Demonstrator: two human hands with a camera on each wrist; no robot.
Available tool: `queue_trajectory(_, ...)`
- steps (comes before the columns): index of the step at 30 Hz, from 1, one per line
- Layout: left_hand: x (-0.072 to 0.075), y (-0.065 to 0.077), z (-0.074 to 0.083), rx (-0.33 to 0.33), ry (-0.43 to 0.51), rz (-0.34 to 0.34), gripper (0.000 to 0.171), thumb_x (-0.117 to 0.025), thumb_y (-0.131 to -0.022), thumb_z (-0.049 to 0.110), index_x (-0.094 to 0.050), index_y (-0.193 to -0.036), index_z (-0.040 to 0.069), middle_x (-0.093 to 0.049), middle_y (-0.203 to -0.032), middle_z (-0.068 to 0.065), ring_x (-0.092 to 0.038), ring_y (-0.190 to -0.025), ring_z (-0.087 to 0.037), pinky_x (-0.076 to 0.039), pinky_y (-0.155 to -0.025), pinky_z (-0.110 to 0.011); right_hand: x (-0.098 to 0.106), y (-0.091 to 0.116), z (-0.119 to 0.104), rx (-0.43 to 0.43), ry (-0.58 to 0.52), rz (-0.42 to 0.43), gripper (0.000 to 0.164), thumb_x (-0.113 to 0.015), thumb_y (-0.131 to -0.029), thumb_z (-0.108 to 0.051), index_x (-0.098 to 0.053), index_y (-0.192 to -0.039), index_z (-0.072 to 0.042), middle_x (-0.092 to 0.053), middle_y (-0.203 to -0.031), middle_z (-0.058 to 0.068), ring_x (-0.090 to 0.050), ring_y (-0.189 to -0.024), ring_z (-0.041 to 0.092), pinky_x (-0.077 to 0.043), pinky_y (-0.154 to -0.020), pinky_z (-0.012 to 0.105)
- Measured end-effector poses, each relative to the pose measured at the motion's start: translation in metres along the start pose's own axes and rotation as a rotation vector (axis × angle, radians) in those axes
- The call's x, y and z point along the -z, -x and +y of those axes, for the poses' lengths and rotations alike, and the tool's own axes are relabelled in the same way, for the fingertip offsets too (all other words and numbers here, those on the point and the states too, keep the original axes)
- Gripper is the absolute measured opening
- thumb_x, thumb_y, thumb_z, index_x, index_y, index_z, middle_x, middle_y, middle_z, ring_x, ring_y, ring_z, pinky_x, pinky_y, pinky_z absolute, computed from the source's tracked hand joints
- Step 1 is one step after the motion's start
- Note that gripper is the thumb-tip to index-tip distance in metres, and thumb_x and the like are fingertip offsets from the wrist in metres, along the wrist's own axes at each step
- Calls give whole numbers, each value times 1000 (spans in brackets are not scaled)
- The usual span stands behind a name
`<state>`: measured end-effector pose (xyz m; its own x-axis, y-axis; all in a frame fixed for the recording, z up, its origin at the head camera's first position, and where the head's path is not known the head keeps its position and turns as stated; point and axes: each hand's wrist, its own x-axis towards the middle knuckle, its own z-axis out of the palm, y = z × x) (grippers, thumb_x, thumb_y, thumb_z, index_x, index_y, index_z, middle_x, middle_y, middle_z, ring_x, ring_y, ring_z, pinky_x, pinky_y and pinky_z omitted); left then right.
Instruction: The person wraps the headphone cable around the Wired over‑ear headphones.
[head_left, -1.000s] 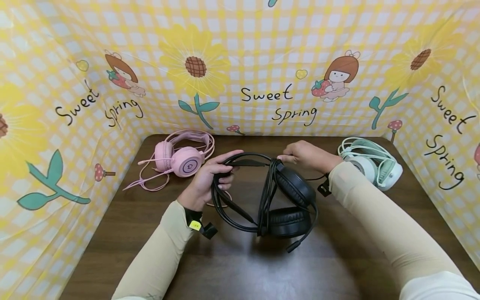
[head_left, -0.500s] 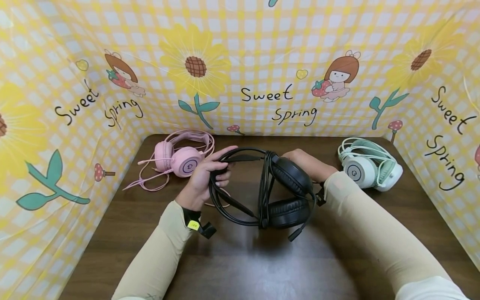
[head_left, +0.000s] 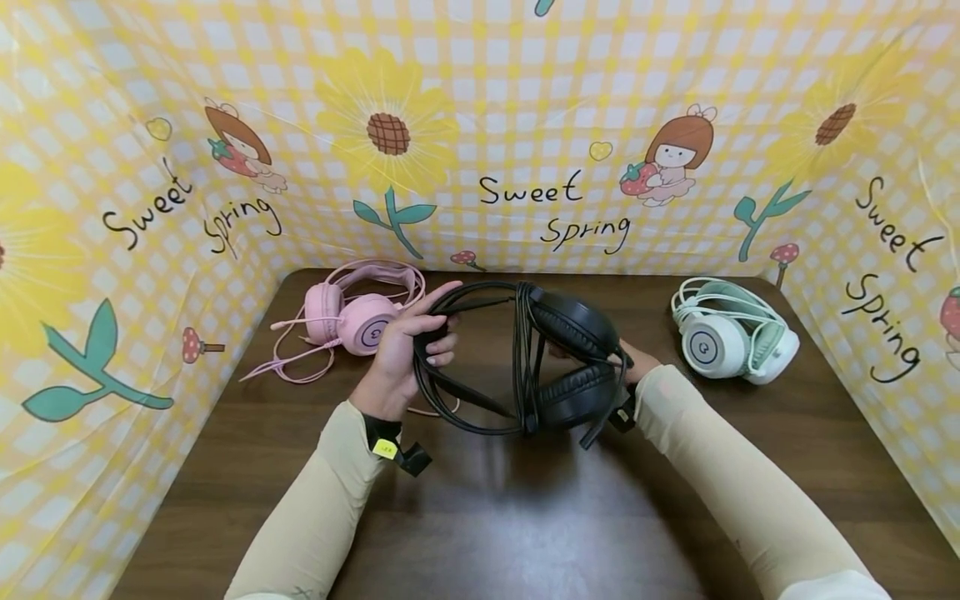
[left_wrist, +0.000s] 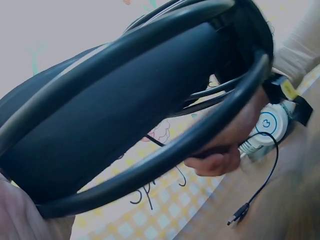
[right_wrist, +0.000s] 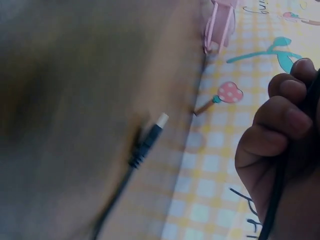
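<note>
My left hand [head_left: 393,358] grips the headband of a black headset [head_left: 573,325], held above the table in the middle of the head view. Several loops of black cable [head_left: 523,358] are wound round the headset between headband and ear cups. My right hand [head_left: 636,362] is mostly hidden behind the ear cups in the head view. In the right wrist view its fingers [right_wrist: 272,130] curl round a black cable. A loose cable end with a USB plug [right_wrist: 145,145] hangs in that view. The headset's microphone boom [head_left: 600,421] points downward.
On the dark wooden table [head_left: 480,517], a pink headset [head_left: 367,325] lies at the back left. At the back right lies a white and mint green headset [head_left: 716,343] with its cable wound round it. A yellow checked cloth [head_left: 480,108] walls in the back and sides.
My right hand has moved down and behind the ear cups from near their top. The black headset has risen slightly in the view, and its ear cups sit closer together. My left hand keeps its grip.
</note>
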<state>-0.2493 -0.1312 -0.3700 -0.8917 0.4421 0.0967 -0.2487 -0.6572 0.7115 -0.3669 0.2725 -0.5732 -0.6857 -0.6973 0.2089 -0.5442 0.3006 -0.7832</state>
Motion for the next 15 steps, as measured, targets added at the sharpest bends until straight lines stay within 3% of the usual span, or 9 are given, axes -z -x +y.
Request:
queue_trajectory(1, 0, -1, 0, -5, 5, 11, 50, -30, -95, -4, -55, -136, 13, -40, -91, -11, -26, -50, -7, -29, -42, -16, -6, 2, -10, 12, -50, -21, 45, -54, -97, -39, -51, -139, -23, -51, -135, -4, -48, -116, 9, -39, -93, 27)
queue_trajectory(4, 2, -2, 1, -7, 24, 41, 50, -29, -96, -3, -54, -136, 13, -40, -90, -10, -27, -49, -7, -29, -42, -17, -23, -12, -75, 63, -437, -69, 39, -51, -101, -21, -52, -140, -21, -52, -138, -5, -50, -120, 9, -41, -97, 27)
queue_trajectory(6, 3, -2, 1, -6, 30, 55, 49, -29, -97, -3, -53, -137, 13, -41, -89, -10, -27, -48, -7, -30, -42, -17, -32, -23, -130, 54, -585, -105, 52, -44, -102, -5, -31, -152, -8, -35, -152, 1, -37, -134, 12, -33, -108, 33)
queue_trajectory(7, 4, -2, 1, -5, 32, 60, 49, -30, -97, -3, -52, -138, 12, -41, -89, -10, -28, -48, -7, -30, -41, -17, -34, -25, -149, 59, -684, -129, 53, -42, -103, -2, -27, -153, -11, -29, -154, -1, -34, -136, 8, -29, -109, 29)
queue_trajectory(8, 4, -3, 1, -5, 32, 64, 49, -30, -97, -3, -50, -139, 12, -41, -89, -10, -28, -48, -8, -30, -41, -17, -36, -26, -164, 44, -674, -107, 52, -43, -102, -1, -31, -152, -11, -32, -151, -4, -36, -132, 1, -31, -107, 23)
queue_trajectory(11, 5, -3, 1, -8, 33, 71, 50, -31, -97, -3, -46, -143, 10, -41, -89, -10, -27, -49, -8, -30, -42, -18, -40, -25, -181, -3, -499, -57, 49, -43, -101, 1, -32, -149, 2, -33, -151, 9, -38, -127, -4, -31, -104, 20)
queue_trajectory(13, 5, -3, 1, -11, 38, 80, 50, -31, -97, -2, -45, -143, 11, -41, -89, -9, -27, -49, -8, -30, -42, -17, -44, -26, -183, -28, -415, -14, 42, -45, -102, -3, -44, -144, -4, -41, -146, 12, -42, -124, -1, -34, -102, 21)
queue_trajectory(15, 5, -4, 2, -16, 47, 90, 50, -31, -97, -2, -45, -143, 11, -40, -90, -9, -27, -49, -8, -30, -42, -17, -48, -31, -181, 23, -319, 16, 36, -43, -102, -4, -53, -137, -5, -51, -138, 12, -47, -120, 5, -37, -99, 24)
